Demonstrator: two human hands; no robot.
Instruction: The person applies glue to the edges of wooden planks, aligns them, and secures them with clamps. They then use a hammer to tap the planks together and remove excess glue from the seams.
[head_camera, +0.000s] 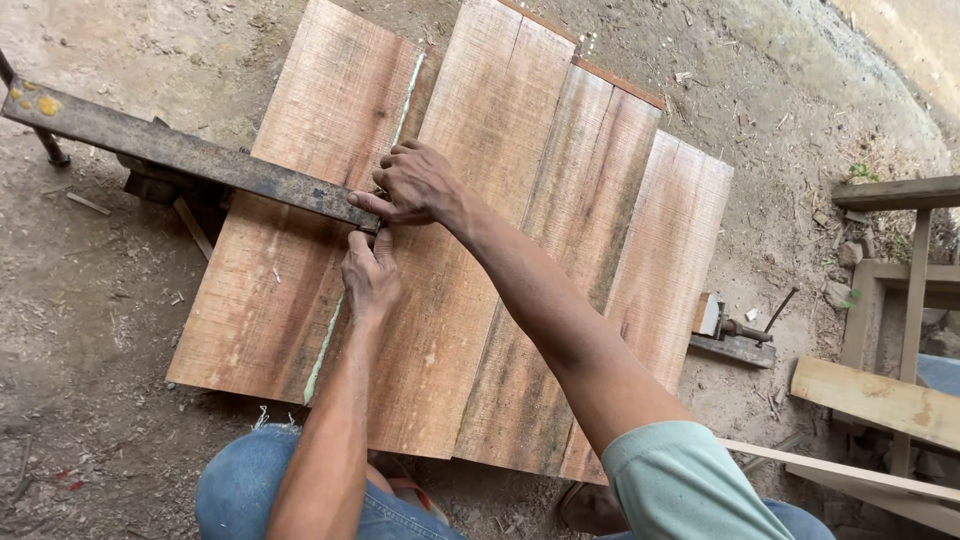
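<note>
A panel of several reddish wooden boards (560, 250) joined edge to edge lies on the dirt ground. Pale glue shows along the seam (325, 345) between the two leftmost boards. A long rusty steel bar (170, 150) lies across the panel from the left and ends near that seam. My right hand (415, 185) rests on the end of the bar, fingers curled over it. My left hand (368, 272) is just below, its fingertips pinched at the bar's end. Whether it holds something small is hidden.
A metal clamp head with a screw handle (740, 335) sits against the panel's right edge. A wooden frame (900, 260) and loose planks (875, 400) stand at the right. Wood chips litter the ground. My knees in blue jeans (240, 490) are below the panel.
</note>
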